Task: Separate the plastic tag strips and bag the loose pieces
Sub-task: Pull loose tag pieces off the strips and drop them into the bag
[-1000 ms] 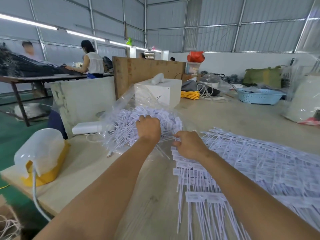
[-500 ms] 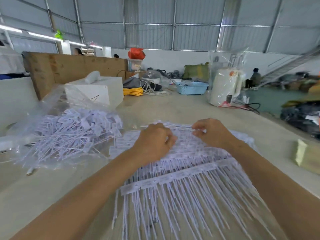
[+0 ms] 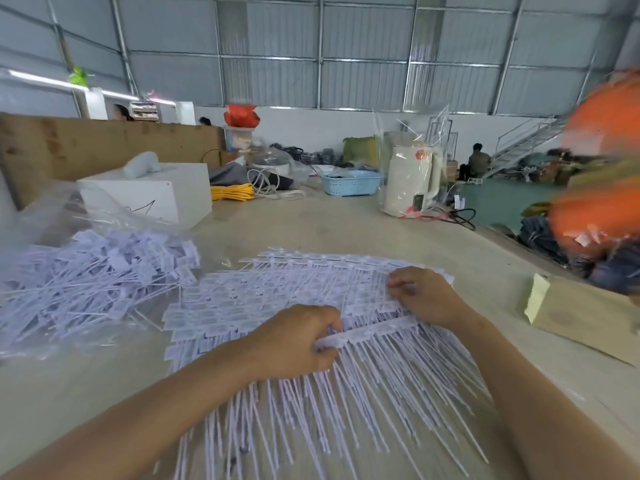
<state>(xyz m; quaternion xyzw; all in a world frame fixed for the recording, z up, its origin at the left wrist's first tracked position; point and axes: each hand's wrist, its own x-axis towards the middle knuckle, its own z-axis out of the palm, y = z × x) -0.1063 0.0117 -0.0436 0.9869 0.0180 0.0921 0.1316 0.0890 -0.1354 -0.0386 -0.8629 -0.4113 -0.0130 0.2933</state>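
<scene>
Both hands grasp one tag strip (image 3: pixel 374 332): left hand (image 3: pixel 294 341) pinches its near end, right hand (image 3: pixel 420 294) its far end; tails point toward the person.

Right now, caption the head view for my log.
Both hands grip a tag strip over the strip pile.

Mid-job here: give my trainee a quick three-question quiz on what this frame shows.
1. True or false: the left hand pinches a tag strip.
2. The bag of loose tags lies: A) left of the strips, B) right of them, C) in the blue basket.
3. What does the right hand rest on?

Key: 1 true; 2 A; 3 the pile of strips.
</scene>
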